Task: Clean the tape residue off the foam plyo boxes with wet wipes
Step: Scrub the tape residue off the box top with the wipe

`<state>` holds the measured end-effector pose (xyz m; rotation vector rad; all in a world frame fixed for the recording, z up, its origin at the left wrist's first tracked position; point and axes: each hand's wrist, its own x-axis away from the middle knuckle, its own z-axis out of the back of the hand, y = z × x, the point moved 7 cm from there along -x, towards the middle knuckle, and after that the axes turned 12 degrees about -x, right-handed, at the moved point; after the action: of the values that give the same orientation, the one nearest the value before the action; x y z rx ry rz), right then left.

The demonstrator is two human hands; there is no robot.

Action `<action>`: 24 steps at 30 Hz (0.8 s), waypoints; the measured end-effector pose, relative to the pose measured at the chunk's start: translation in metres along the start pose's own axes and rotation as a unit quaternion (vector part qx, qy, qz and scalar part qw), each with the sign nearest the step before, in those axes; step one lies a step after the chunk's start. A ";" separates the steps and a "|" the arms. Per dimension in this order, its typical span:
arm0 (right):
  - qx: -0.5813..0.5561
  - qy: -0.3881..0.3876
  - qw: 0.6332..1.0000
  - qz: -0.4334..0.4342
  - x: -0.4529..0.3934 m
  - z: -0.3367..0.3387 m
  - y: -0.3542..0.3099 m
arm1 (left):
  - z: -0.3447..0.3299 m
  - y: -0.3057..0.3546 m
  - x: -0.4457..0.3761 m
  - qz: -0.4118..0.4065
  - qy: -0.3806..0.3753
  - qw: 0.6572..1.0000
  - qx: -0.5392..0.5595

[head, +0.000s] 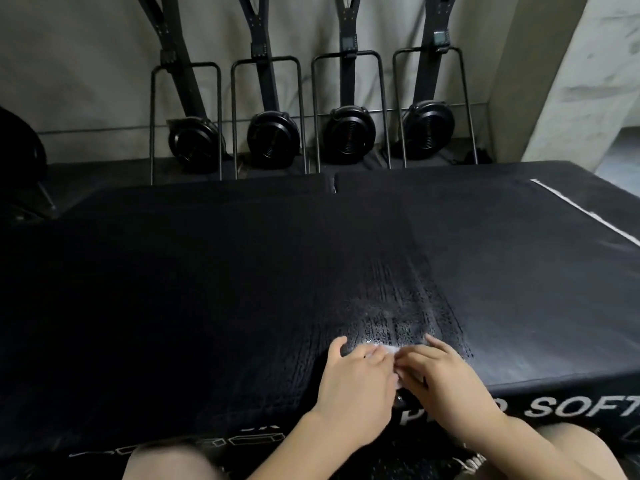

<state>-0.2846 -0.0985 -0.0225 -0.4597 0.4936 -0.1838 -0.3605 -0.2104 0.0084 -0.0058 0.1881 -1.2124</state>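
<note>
Grip: left hand (356, 386) and right hand (446, 379) both flat, fingers pressing wet wipe (389, 351) onto foam box (207, 289). Advise firm overlapping strokes across wet streaks (398, 306).

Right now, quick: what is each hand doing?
Left hand: fingers flat, pressing the white wet wipe onto the black foam plyo box.
Right hand: fingers flat, pressing the same wipe; neither hand grips it.

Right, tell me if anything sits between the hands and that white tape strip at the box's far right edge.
Nothing visible does. The left hand and right hand press a wet wipe near the front edge; only bare black foam box top lies before the white tape strip.
</note>
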 end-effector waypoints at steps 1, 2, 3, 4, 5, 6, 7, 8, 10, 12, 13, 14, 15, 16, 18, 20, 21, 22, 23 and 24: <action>0.010 0.004 1.000 -0.002 -0.011 -0.002 0.004 | -0.001 -0.005 -0.009 0.005 -0.003 1.000 0.002; 0.018 0.004 1.000 -0.006 -0.023 -0.004 0.009 | 0.001 -0.011 -0.020 0.008 -0.002 1.000 -0.001; 0.022 0.001 1.000 -0.011 -0.036 -0.006 0.014 | 0.002 -0.018 -0.032 0.012 -0.007 1.000 -0.001; 0.024 -0.004 1.000 -0.018 -0.049 -0.009 0.020 | 0.001 -0.026 -0.044 0.017 -0.023 1.000 0.003; 0.025 -0.012 0.999 -0.024 -0.064 -0.012 0.028 | -0.001 -0.036 -0.057 0.022 -0.046 0.999 0.008; 0.026 -0.023 0.999 -0.033 -0.077 -0.015 0.035 | -0.003 -0.045 -0.068 0.028 -0.056 0.998 0.008; 0.026 -0.033 0.998 -0.042 -0.094 -0.018 0.047 | -0.005 -0.054 -0.084 0.034 -0.055 0.998 0.004; 0.026 -0.046 0.997 -0.052 -0.107 -0.021 0.054 | -0.005 -0.062 -0.096 0.044 -0.053 0.998 0.001; 0.028 -0.063 0.996 -0.061 -0.132 -0.027 0.066 | -0.007 -0.077 -0.119 0.063 -0.051 0.997 0.001; 0.024 -0.063 0.996 -0.061 -0.155 -0.031 0.078 | -0.014 -0.091 -0.144 0.070 -0.060 0.996 0.001; 0.022 -0.065 0.996 -0.063 -0.165 -0.033 0.083 | -0.017 -0.099 -0.157 0.068 -0.073 0.995 -0.002; 0.021 -0.070 0.995 -0.067 -0.175 -0.036 0.089 | -0.022 -0.107 -0.169 0.066 -0.089 0.994 -0.002; 0.020 -0.079 0.994 -0.073 -0.183 -0.039 0.095 | -0.027 -0.114 -0.180 0.064 -0.105 0.992 0.001; 0.022 -0.087 0.993 -0.078 -0.190 -0.041 0.100 | -0.031 -0.119 -0.188 0.063 -0.118 0.991 0.007; 0.024 -0.085 0.993 -0.081 -0.201 -0.042 0.106 | -0.037 -0.126 -0.200 0.061 -0.134 0.989 0.015; 0.016 -0.081 0.994 -0.077 -0.205 -0.040 0.104 | -0.037 -0.129 -0.204 0.057 -0.140 0.988 0.018; 0.016 -0.085 0.993 -0.078 -0.202 -0.039 0.102 | -0.036 -0.127 -0.202 0.052 -0.144 0.988 0.015; 0.017 -0.090 0.993 -0.079 -0.197 -0.037 0.097 | -0.033 -0.124 -0.196 0.046 -0.142 0.989 0.009; 0.013 -0.094 0.992 -0.077 -0.189 -0.034 0.091 | -0.029 -0.119 -0.187 0.041 -0.138 0.989 0.008; 0.003 -0.099 0.992 -0.073 -0.178 -0.030 0.083 | -0.024 -0.113 -0.175 0.036 -0.133 0.990 0.014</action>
<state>-0.4485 0.0130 -0.0108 -0.5026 0.2655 -0.2773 -0.5284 -0.0853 0.0219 -0.1347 -0.0628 -1.1301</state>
